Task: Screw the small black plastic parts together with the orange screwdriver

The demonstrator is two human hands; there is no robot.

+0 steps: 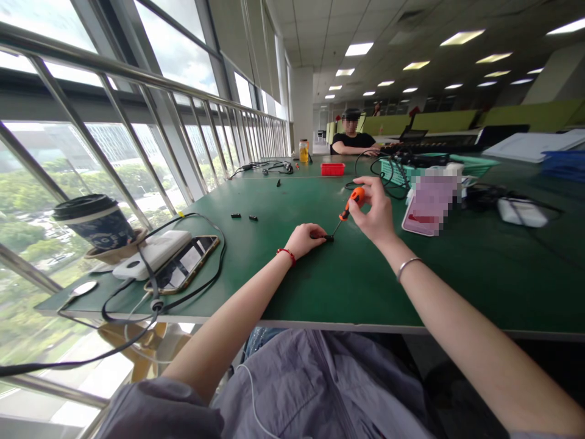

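My right hand (377, 210) is closed round the orange and black handle of a screwdriver (355, 198). The tool slants down to the left, and its thin shaft meets a small black part (328, 238) on the green table (274, 274). My left hand (307, 239) pinches that black part against the tabletop; its exact kind is too small to make out. Farther off to the left lie two similar small black pieces (235, 215), with another dark piece (278, 183) beyond them.
At left are a phone (185, 265), a white power strip (153, 253), looping cables and a lidded paper cup (98, 222). A red bin (333, 169) and a jar (304, 150) stand farther back. Right are a green basket (395, 172) and a propped pink phone (429, 204). A person (354, 137) sits opposite.
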